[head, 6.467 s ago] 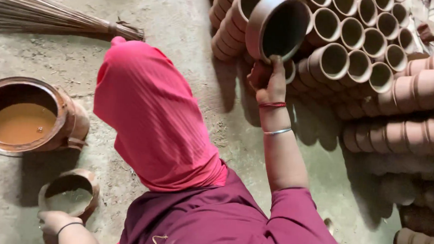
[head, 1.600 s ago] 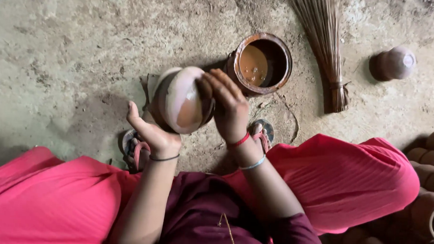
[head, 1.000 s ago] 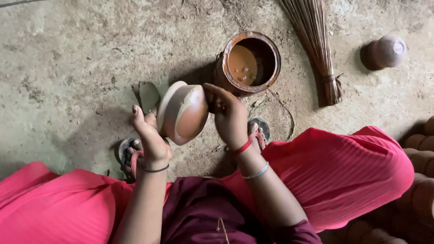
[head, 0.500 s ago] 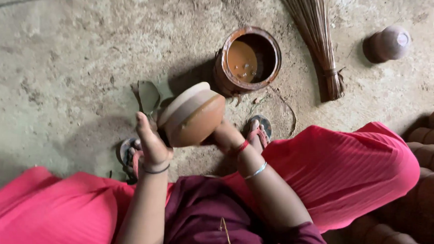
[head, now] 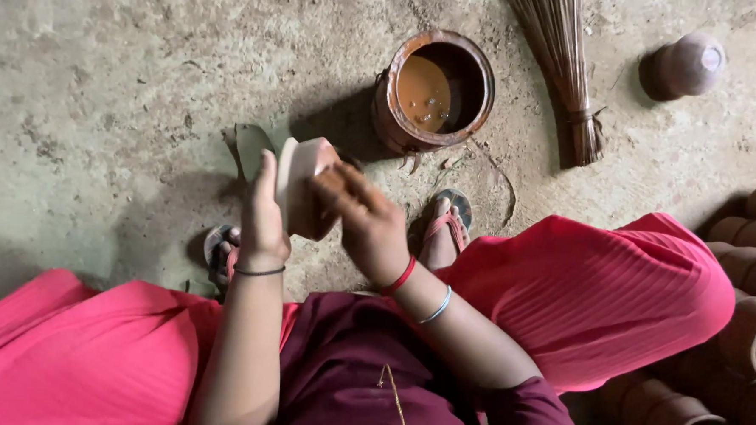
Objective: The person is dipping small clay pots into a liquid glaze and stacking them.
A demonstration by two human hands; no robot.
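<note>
Between both hands (head: 318, 218), a gripped clay pot (head: 305, 177).

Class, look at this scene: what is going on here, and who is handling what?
A person squats on a dirt floor, holding a small clay pot between both hands. The left hand grips its rim side, and the right hand lies flat on its body. Ahead stands a bucket of brown liquid, with a broom beside it and a lone round pot beyond. More pots are stacked at the right.
</note>
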